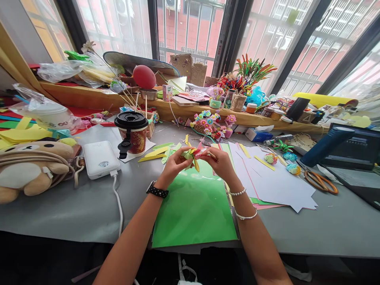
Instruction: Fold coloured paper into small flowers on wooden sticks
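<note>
Both hands meet above a green sheet of paper (194, 208) on the grey table (89, 209). My left hand (175, 162), with a black watch on its wrist, pinches a small folded paper piece (194, 155) of yellow, green and pink. My right hand (218, 160), with bead bracelets on its wrist, grips the same piece from the right, fingers closed on it. Loose yellow and green paper strips (160, 152) lie just beyond the hands.
A lidded paper cup (132, 132) and a white power bank (99, 158) with its cable stand to the left, a plush bear (26, 170) further left. White sheets (276, 186), scissors (320, 181) and small paper flowers (208, 123) lie right. A cluttered shelf runs under the windows.
</note>
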### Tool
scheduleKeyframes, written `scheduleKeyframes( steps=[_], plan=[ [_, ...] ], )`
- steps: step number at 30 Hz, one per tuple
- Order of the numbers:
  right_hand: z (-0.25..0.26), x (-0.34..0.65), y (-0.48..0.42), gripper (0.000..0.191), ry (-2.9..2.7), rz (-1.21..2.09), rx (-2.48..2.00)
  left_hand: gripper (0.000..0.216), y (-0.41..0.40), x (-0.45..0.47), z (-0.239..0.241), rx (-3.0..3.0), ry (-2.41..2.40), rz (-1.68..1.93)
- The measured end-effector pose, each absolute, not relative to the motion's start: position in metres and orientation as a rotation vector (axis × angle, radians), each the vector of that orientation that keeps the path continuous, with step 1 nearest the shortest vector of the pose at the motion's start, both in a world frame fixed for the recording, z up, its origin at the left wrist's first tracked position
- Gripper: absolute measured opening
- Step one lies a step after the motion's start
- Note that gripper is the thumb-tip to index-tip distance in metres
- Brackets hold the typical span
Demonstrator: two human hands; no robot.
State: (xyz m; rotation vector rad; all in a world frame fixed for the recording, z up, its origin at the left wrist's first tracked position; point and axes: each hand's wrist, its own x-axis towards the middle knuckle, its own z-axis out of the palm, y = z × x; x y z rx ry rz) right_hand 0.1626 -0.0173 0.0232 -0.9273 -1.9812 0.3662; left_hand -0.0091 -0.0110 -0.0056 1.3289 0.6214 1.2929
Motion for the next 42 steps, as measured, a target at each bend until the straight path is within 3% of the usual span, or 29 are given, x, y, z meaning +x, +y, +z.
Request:
scheduleKeyframes(
  steps=[42],
  plan=[
    [0.03,0.173,-0.019,0.018,-2.017,0.525,-0.828,0.039,-0.011,-0.017,-0.004,1.348,0.495,1.072]
  ],
)
